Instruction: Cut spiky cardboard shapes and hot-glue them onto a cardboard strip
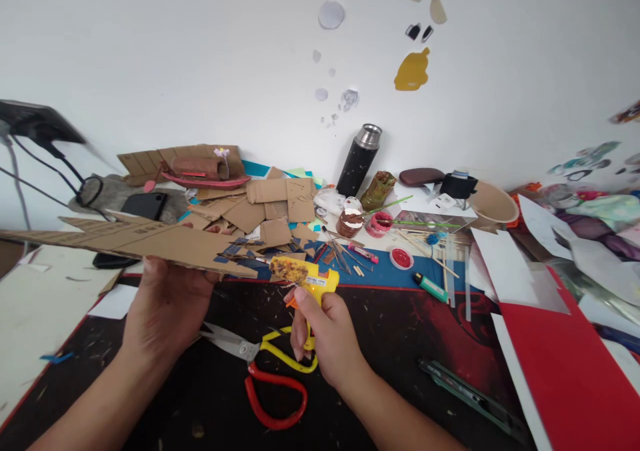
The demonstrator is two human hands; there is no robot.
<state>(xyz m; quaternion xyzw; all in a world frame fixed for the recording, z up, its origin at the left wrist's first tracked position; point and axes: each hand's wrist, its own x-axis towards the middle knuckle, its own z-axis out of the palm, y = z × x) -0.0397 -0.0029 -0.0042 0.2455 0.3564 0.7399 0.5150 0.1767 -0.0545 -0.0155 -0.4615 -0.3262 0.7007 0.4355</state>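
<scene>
My left hand [167, 304] grips a long cut piece of cardboard [150, 243] from below, holding it raised and nearly edge-on to me. Wrapped around the handle of a yellow hot glue gun [305, 274] is my right hand [325, 334], with a finger by the orange trigger. The gun's body is stained brown, and its nozzle points left, close to the right end of the cardboard; I cannot tell whether they touch. Beneath my hands, scissors [245, 351] with one yellow and one red handle lie half open on the black mat [400, 411].
Cardboard scraps [250, 214] and a model boat [205, 177] lie at the back left. A black flask [357, 164] stands near paint jars [350, 223]. A green glue tube [431, 287] and a utility knife [470, 397] are on the right, beside a red sheet [565, 364].
</scene>
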